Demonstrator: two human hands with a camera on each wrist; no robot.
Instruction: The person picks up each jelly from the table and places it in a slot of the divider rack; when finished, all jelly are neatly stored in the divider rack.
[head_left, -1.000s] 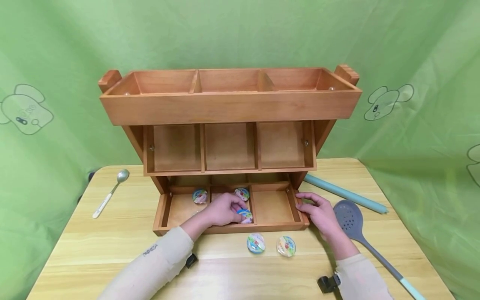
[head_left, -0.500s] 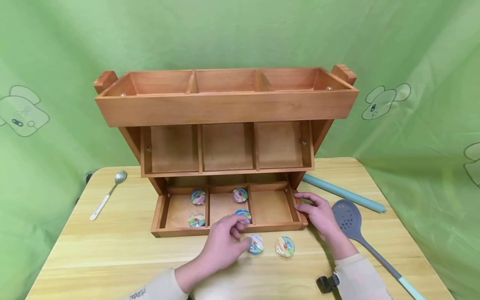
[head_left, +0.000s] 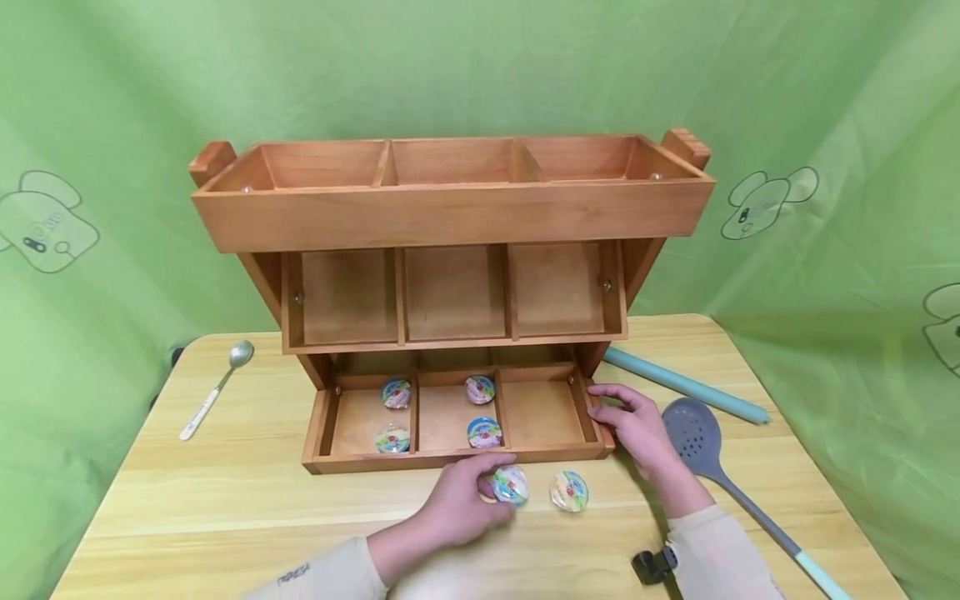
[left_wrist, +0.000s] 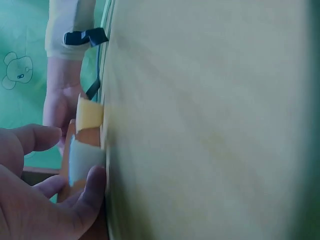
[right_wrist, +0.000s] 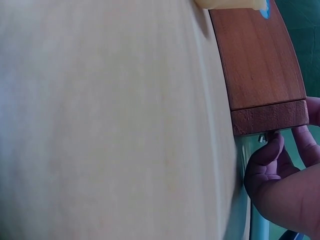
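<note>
Lidded cup [head_left: 511,485] on the bench [head_left: 247,492], just before the front edge of the rack's lowest tray [head_left: 457,461]; lid printed in blue, green and pink, lettering too small to read. Left hand [head_left: 457,508] at this cup; thumb and forefinger parted, cup between them; whether either touches it cannot be told. Second lidded cup [head_left: 569,492] just to the right; lid orange, green and blue, print likewise illegible.

Right hand [head_left: 641,429] at the right end of the lowest tray; fingers loosely bent, tips resting on the end wall.

Other writing: dark lettering on the left sleeve [head_left: 315,575], blurred; faint letters on the mouse figure [head_left: 48,225] at left of the green curtain [head_left: 465,67], not legible.

Four more lidded cups in the lowest tray; two [head_left: 395,393] [head_left: 393,438] in the left compartment, two [head_left: 480,389] [head_left: 483,432] in the middle one, each pair along its compartment's right partition. Tray's front wall stands between left hand and compartments; upper tiers of the wooden rack [head_left: 450,218] rise above.

Spoon [head_left: 217,390] near the bench's left edge, toward the rear corner; teal rod [head_left: 686,386] runs from behind the rack toward the right edge; slotted ladle [head_left: 720,467] beside the right forearm, handle toward the front right corner.
</note>
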